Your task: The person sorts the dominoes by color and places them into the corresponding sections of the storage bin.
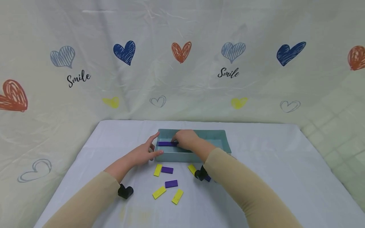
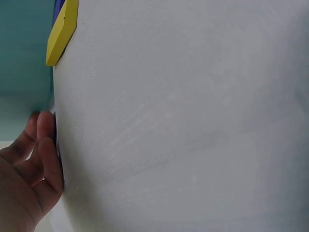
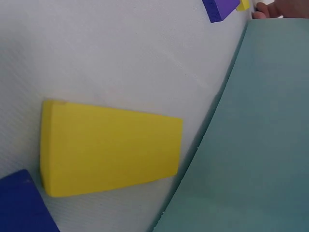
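Note:
A long pale teal box [image 1: 199, 157] stands on the table. Inside, near its left end, two purple blocks [image 1: 163, 144] lie end to end in a row. My right hand [image 1: 186, 139] reaches into the box and pinches the right-hand purple block; its thumb is mostly hidden. At the box's left end my left hand [image 1: 141, 154] rests with index finger and thumb spread toward its corners. In the left wrist view, the other fingers [image 2: 48, 159] bend loosely against the outside of the box.
In front of the box lie several yellow blocks [image 1: 177, 196] and purple blocks [image 1: 171, 184]. A yellow block [image 3: 113, 150] and a dark blue-purple block [image 3: 24, 205] lie below the right wrist. Behind the table hangs a sheet [image 1: 199, 88] printed with hearts.

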`<state>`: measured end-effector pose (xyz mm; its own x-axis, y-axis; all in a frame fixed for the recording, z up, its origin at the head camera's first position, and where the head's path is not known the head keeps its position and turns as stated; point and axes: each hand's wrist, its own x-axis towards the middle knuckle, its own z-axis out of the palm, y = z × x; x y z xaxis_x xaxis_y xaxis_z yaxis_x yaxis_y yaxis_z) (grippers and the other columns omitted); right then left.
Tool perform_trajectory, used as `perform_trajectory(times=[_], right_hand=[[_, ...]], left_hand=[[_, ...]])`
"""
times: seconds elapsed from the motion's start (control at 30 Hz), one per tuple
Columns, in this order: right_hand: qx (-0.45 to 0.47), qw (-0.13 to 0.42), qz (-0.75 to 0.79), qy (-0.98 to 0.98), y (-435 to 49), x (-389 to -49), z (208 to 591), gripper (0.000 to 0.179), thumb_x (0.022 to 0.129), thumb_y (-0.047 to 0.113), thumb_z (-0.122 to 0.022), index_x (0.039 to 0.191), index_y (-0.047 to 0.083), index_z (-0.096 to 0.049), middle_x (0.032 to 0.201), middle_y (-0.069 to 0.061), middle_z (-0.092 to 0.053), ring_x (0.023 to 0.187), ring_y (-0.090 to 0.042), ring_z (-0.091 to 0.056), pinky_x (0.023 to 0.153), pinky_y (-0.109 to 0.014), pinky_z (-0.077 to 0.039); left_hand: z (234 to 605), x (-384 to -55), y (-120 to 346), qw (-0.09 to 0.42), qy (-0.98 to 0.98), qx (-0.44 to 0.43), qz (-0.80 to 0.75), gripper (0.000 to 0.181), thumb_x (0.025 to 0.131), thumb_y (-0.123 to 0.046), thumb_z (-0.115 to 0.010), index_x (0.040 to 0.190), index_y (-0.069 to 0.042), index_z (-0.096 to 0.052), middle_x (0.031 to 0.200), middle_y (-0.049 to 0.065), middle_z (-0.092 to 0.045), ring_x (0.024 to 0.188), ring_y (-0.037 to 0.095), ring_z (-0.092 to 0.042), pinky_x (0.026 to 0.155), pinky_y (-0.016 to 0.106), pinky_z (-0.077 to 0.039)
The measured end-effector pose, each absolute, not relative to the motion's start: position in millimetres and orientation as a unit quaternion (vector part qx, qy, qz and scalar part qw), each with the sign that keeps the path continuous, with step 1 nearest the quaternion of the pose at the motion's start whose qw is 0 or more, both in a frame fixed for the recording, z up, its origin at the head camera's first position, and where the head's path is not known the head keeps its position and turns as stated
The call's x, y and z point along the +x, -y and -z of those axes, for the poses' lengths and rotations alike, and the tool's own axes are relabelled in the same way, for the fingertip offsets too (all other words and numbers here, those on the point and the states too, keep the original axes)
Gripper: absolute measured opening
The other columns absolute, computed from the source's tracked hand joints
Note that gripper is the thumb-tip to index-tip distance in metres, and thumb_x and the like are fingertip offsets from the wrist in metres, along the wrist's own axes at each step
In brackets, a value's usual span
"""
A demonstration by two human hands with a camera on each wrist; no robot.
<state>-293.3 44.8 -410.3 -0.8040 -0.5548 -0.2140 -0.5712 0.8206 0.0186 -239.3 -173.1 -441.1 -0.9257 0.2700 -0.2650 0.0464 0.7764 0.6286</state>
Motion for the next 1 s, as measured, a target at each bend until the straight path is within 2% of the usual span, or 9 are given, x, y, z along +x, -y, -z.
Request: perform_trajectory(times=[0.37, 1.0], right_hand=[[-0.305, 0.098, -0.042, -0.946, -46.1, -294.5, 412.0, 0.032, 0.095, 0.021, -0.068, 0.127, 0.027, -0.070, 0.126, 0.005, -0.067, 0.117, -0.014, -0.060, 0.102, -0.035, -0.045], [-0.325, 0.107, -0.032, -0.939, -47.7, -295.8, 408.5, 0.036, 0.093, 0.025, -0.071, 0.129, 0.027, -0.068, 0.125, 0.004, -0.067, 0.116, -0.014, -0.061, 0.101, -0.035, -0.046]], left_hand=[[438.5, -237.3, 172.3, 0.172, -0.926, 0.088, -0.325, 0.092, 0.090, -0.060, -0.062, 0.158, -0.042, -0.002, 0.119, 0.011, -0.056, 0.083, 0.020, -0.060, 0.074, 0.037, -0.050], [440.4, -237.9, 173.3, 0.172, -0.924, 0.088, -0.329, 0.093, 0.089, -0.063, -0.062, 0.158, -0.044, -0.002, 0.117, 0.009, -0.056, 0.083, 0.020, -0.059, 0.074, 0.036, -0.049]])
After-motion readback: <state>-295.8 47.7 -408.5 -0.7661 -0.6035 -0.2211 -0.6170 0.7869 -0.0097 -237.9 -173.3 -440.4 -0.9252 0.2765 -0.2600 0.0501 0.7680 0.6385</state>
